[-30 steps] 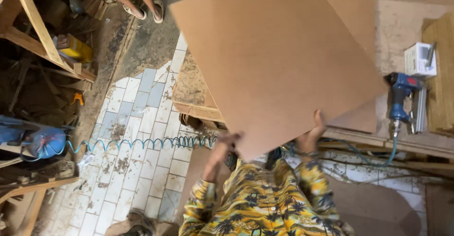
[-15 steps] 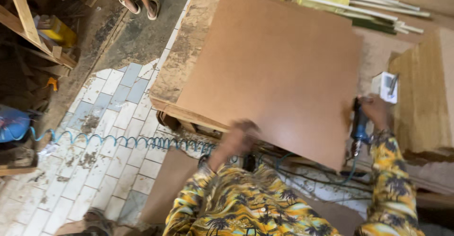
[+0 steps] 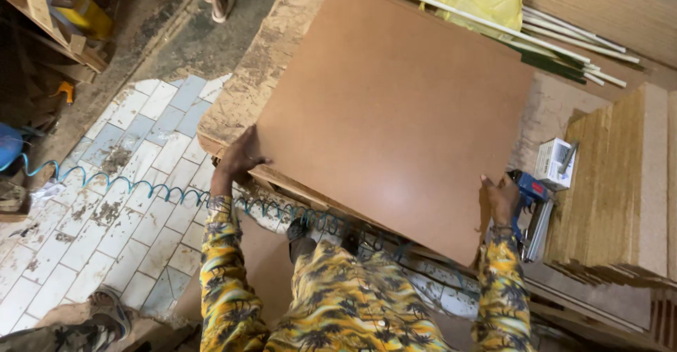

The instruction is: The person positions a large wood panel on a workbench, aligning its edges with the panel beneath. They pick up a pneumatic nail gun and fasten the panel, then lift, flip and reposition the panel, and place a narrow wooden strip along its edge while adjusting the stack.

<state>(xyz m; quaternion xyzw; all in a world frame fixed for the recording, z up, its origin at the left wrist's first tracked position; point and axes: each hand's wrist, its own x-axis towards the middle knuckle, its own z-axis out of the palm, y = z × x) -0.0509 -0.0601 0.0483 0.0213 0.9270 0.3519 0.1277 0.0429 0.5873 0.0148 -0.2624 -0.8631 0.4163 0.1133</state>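
The brown hardboard sheet [image 3: 395,112] lies almost flat on the rough workbench [image 3: 282,49], its near edge jutting past the bench toward the person. The left hand [image 3: 240,160] grips its left edge, fingers curled over the top face; the right hand [image 3: 499,198] clasps the near right corner. Just beside that hand rests a blue nail gun [image 3: 530,197], with a small white box [image 3: 556,163] and a stack of cut boards [image 3: 620,183] beyond. A blue coiled hose [image 3: 141,186] trails over the tiled floor [image 3: 92,211].

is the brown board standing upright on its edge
No, the brown board lies nearly flat on the workbench, with the left hand and right hand gripping its near edges.
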